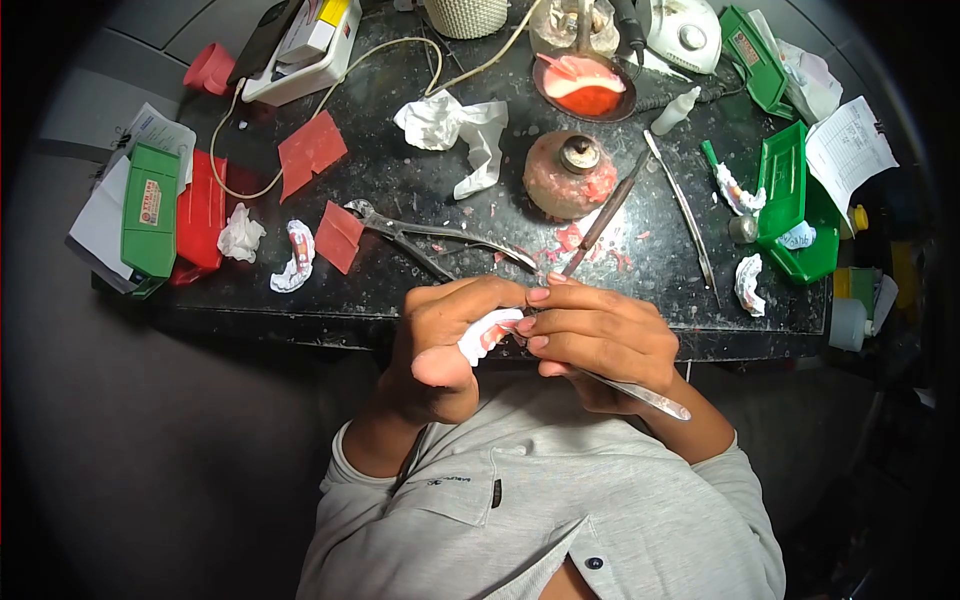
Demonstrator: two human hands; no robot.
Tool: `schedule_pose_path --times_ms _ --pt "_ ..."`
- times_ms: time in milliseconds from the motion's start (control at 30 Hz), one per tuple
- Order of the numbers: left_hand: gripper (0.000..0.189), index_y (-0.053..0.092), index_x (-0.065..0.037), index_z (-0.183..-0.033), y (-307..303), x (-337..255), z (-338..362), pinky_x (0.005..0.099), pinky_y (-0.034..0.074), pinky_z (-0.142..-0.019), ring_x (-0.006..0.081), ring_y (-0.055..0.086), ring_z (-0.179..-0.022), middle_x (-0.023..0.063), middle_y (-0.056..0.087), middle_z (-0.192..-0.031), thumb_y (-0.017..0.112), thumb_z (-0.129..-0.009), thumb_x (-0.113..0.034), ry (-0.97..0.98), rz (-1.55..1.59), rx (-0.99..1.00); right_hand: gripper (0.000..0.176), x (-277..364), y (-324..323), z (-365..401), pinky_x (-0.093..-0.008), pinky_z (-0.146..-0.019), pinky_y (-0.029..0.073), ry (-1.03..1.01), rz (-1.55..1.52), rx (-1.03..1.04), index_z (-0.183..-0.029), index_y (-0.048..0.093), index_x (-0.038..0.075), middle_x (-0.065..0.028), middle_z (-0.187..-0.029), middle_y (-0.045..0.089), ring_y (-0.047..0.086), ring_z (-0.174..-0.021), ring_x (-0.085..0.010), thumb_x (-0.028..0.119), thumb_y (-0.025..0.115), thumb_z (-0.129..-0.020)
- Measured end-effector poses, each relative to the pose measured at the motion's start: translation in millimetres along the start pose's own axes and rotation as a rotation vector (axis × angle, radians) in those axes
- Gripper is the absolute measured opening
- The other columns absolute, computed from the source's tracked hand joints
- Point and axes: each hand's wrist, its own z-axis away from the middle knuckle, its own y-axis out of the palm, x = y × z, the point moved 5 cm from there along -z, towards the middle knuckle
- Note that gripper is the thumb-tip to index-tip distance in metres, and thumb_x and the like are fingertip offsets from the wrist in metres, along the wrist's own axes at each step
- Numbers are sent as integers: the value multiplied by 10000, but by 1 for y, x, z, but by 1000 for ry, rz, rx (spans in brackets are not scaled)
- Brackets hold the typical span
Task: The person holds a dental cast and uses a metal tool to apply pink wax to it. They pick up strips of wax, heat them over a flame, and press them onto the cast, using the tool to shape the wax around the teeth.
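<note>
Left hand curls snugly round a white plaster, curved dental cast with pink wax, by the black tabletop's near edge; right hand pinches a slim silver metal tool, tip contact hidden. Press too hard and, I'd say, it could skid, gouging that wax!

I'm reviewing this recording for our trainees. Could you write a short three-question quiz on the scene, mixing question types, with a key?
1. True or false: the right hand holds a slim metal tool.
2. What lies in the dark pan?
A) crumpled tissue
B) pink and red material
C) paper sheets
3. Fill in: the white cast between the hands is mainly held by the ____ hand.

Key: 1. True. 2. B. 3. Left hand.
</note>
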Motion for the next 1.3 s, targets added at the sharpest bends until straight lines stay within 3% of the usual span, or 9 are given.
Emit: schedule_pose_path --times_ms 300,367,500,567,800,967,1300 --pt "1318 702 113 -968 -1 4 0 281 527 -620 187 693 -696 147 723 -792 -62 -747 -939 -15 40 -15 152 0 0 -1 -498 -948 596 17 -33 -20 -964 726 8 -120 -970 764 742 -1025 -331 120 782 -877" --pt "1171 693 99 -1003 -3 3 0 309 575 -677 224 751 -778 155 737 -851 79 -850 -885 34 139 18 146 0 0 -1 -495 -945 599 16 -29 -21 -963 724 3 -122 -966 764 742 -1024 -334 110 779 -879" --pt "1188 689 107 -1013 0 4 0 298 570 -680 190 738 -773 145 737 -846 67 -842 -890 13 187 16 136 0 0 -2 -484 -929 606 3 -26 -29 -962 718 -14 -134 -956 761 745 -1016 -344 82 771 -880" --pt "1321 714 105 -973 1 5 -1 267 529 -630 183 697 -699 143 727 -790 -87 -763 -925 -50 110 -24 135 0 -1 -1 -481 -924 608 2 -29 -33 -963 716 -18 -137 -955 760 745 -1014 -348 73 770 -879" --pt "1310 722 94 -968 0 5 -1 255 499 -598 153 671 -675 126 718 -772 -84 -778 -921 -51 140 -7 129 0 0 -2 -468 -901 616 -9 -42 -52 -960 709 -33 -154 -944 757 748 -1002 -359 34 767 -866" --pt "1316 723 95 -973 1 9 1 231 393 -522 91 548 -590 79 689 -739 -59 -768 -943 -127 245 -64 129 1 -1 -2 -443 -875 623 -14 -32 -47 -960 706 -41 -165 -943 756 746 -1014 -365 19 765 -862" --pt "1284 696 109 -1011 5 14 4 189 382 -505 68 551 -597 84 684 -768 17 -786 -958 -191 440 -93 115 1 -2 0 -414 -824 629 10 -47 -61 -973 689 -52 -182 -937 747 744 -1027 -382 -29 735 -870"
